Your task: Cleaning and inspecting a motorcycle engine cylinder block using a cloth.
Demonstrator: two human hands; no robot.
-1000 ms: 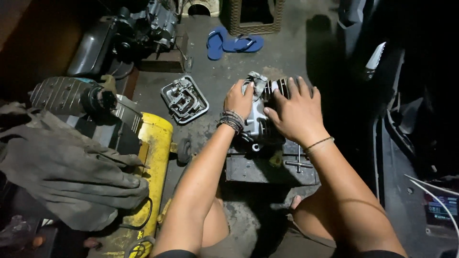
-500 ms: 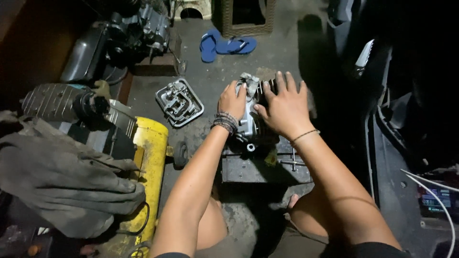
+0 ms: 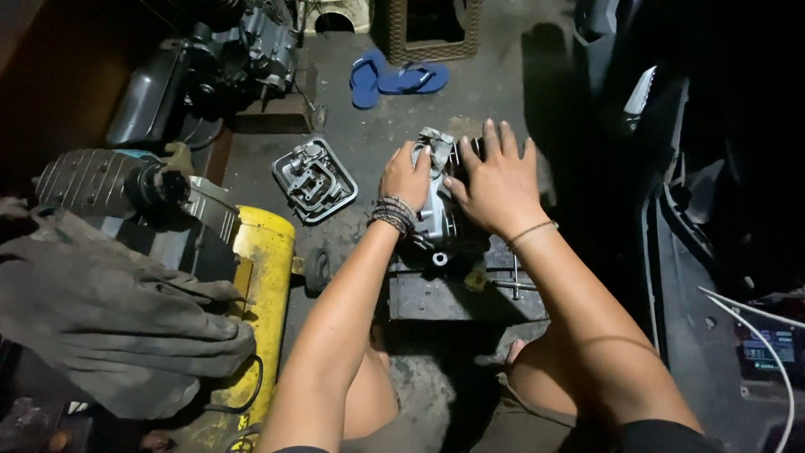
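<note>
Both hands [image 3: 457,180] on engine part [image 3: 436,222], btwn palms

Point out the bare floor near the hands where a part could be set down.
Bare concrete lies between the blue sandals and the engine part under the left hand and right hand, and between the metal cover and the left hand. Crowded: the left side, with the yellow compressor tank and grey cloth.

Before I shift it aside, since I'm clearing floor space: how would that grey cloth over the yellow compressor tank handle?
The grey cloth would likely be floppy: it sags in folds. Probably light, though its thick creases suggest heavy fabric. It may drag off the yellow tank rather than slide cleanly.
</note>
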